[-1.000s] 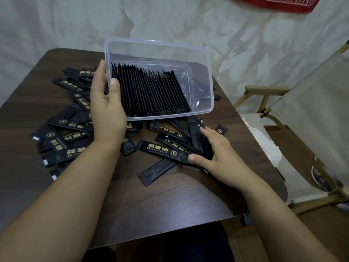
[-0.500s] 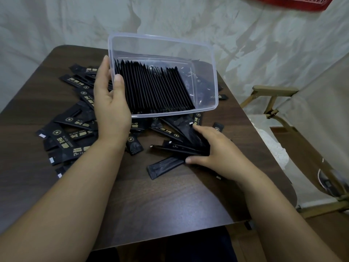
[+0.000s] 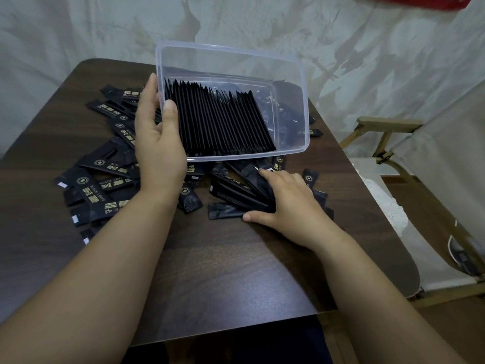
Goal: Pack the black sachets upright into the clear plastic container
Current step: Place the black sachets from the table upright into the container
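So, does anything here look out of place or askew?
Nothing damaged. The clear container is tilted up in the left hand, and loose sachets lie scattered across the table, some bunched in the right hand.

Both bare forearms reach forward and inward. The left hand (image 3: 157,143) grips the container (image 3: 231,50) at its left rim, thumb inside and fingers outside. The right hand (image 3: 291,203), palm down, clasps a bundle of sachets (image 3: 236,194) between spread thumb and fingers.
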`<state>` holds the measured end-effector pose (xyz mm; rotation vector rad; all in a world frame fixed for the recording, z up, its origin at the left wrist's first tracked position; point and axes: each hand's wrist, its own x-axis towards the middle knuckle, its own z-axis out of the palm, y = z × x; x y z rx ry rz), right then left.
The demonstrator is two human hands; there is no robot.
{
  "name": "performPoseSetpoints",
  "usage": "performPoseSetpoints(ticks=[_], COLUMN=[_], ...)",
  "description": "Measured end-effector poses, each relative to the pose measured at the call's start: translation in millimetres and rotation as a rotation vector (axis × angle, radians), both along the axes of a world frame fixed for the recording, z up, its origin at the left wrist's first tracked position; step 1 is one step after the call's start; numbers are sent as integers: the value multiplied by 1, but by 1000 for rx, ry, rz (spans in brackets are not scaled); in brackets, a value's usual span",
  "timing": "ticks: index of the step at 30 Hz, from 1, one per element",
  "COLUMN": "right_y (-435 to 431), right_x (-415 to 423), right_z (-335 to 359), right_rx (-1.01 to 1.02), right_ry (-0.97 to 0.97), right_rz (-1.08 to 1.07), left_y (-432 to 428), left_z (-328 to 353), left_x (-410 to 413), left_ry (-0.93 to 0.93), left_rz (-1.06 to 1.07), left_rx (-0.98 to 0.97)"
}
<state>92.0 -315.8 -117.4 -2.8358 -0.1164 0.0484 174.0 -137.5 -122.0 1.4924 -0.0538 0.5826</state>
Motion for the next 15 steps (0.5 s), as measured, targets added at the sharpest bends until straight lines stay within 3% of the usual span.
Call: performPoseSetpoints(ticks=[7,15], right_y=[-9,-17], right_x=[4,5], right_z=[6,8], right_rx=[-34,137], right_ry=[-2,-34], right_rz=[47,58], left_y=[0,1], left_z=[1,-1], left_x=[-1,2], left_ry=[1,-2], left_rz=[-10,-7], left_rx=[-6,-2])
